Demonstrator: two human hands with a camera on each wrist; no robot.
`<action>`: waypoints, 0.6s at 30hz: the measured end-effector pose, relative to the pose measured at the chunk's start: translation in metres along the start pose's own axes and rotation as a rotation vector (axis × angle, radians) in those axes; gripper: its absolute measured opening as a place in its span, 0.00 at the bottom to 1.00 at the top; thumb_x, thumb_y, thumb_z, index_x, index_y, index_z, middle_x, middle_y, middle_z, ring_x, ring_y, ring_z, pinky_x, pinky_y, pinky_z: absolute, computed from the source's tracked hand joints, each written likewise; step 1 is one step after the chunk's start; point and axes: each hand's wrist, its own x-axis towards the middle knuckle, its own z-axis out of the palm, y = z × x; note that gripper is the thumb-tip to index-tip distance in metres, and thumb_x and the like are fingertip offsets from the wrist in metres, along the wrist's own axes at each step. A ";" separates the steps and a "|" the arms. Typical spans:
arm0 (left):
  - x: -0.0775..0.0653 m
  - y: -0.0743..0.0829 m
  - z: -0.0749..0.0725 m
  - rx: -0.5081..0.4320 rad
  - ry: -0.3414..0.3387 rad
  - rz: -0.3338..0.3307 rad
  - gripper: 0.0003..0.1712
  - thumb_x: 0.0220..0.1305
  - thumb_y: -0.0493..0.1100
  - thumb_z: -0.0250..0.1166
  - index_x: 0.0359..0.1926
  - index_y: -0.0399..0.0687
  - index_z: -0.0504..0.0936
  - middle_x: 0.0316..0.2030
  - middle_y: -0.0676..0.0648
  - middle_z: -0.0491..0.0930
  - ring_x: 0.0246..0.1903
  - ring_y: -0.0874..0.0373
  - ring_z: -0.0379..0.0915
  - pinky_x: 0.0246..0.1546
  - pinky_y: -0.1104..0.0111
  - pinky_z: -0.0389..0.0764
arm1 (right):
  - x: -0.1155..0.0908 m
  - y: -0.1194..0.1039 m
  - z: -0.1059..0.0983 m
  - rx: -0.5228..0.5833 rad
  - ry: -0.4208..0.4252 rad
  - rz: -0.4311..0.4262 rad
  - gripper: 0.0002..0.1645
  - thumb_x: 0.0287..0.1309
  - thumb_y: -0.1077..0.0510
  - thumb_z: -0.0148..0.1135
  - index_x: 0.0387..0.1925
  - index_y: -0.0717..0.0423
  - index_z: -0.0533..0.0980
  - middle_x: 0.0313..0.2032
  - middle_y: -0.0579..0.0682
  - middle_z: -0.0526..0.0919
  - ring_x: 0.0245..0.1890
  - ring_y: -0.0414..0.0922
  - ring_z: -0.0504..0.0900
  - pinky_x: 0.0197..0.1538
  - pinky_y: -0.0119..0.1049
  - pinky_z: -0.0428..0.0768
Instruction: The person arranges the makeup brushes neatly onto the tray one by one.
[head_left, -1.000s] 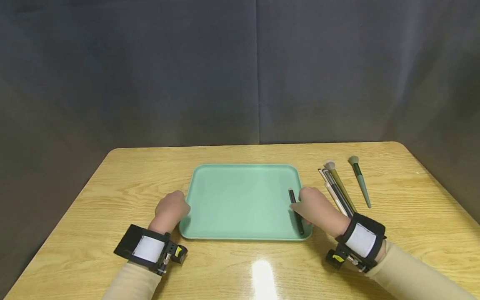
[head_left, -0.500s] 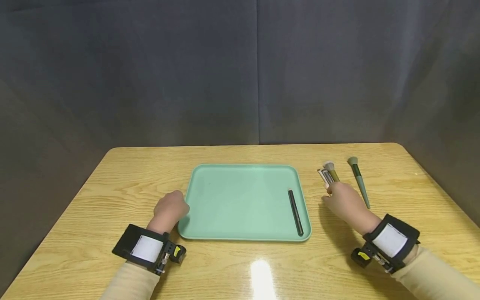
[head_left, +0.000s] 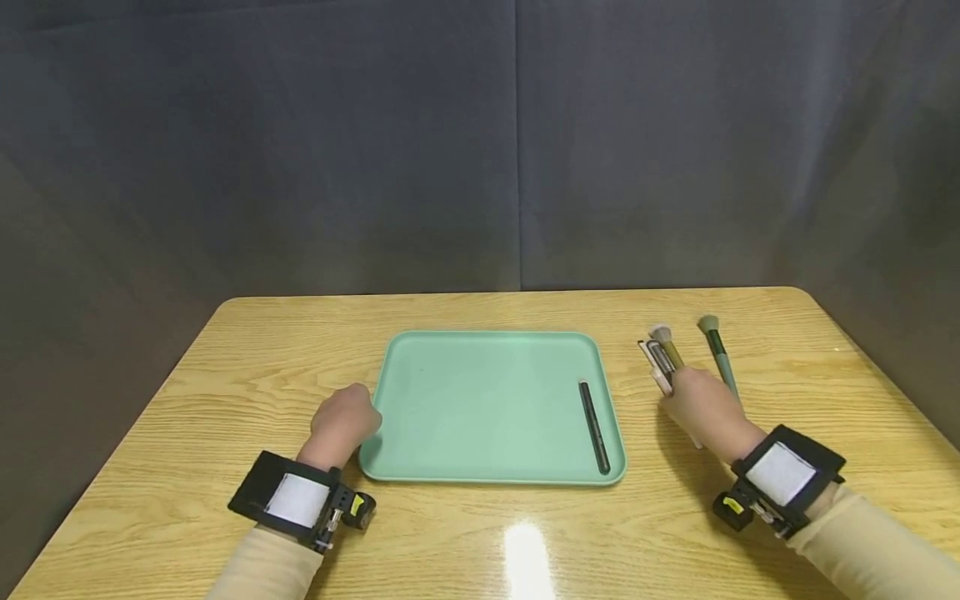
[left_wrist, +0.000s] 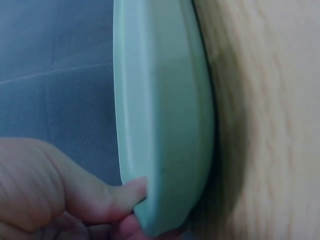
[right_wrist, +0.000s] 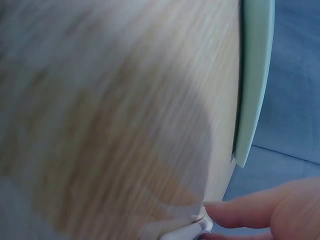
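Brushes lie bundled right of the green tray, their far ends poking out past the right hand, which I see covering the rest; from my screens I can't tell whether its thumb and finger grip the white handle beside them. At the tray's left side, the left hand pinches its rim.
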 end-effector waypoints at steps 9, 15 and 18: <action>0.000 0.000 0.001 -0.021 0.011 0.007 0.08 0.61 0.31 0.52 0.35 0.28 0.76 0.21 0.42 0.71 0.20 0.53 0.68 0.20 0.68 0.69 | 0.004 -0.004 0.001 -0.046 -0.010 -0.005 0.19 0.63 0.66 0.51 0.15 0.60 0.67 0.13 0.50 0.69 0.09 0.41 0.69 0.12 0.30 0.64; -0.001 0.000 0.001 -0.005 0.006 0.003 0.07 0.61 0.31 0.52 0.33 0.29 0.75 0.21 0.42 0.71 0.21 0.53 0.69 0.20 0.67 0.69 | 0.008 -0.006 0.003 -0.061 0.005 -0.017 0.18 0.60 0.66 0.52 0.14 0.59 0.66 0.15 0.51 0.68 0.13 0.44 0.67 0.16 0.34 0.64; -0.001 0.000 0.001 -0.003 0.007 0.002 0.07 0.61 0.31 0.52 0.33 0.29 0.75 0.22 0.42 0.72 0.21 0.53 0.69 0.20 0.67 0.69 | 0.009 -0.008 0.004 -0.077 -0.001 0.003 0.19 0.61 0.64 0.52 0.15 0.59 0.67 0.15 0.51 0.68 0.14 0.45 0.68 0.16 0.35 0.64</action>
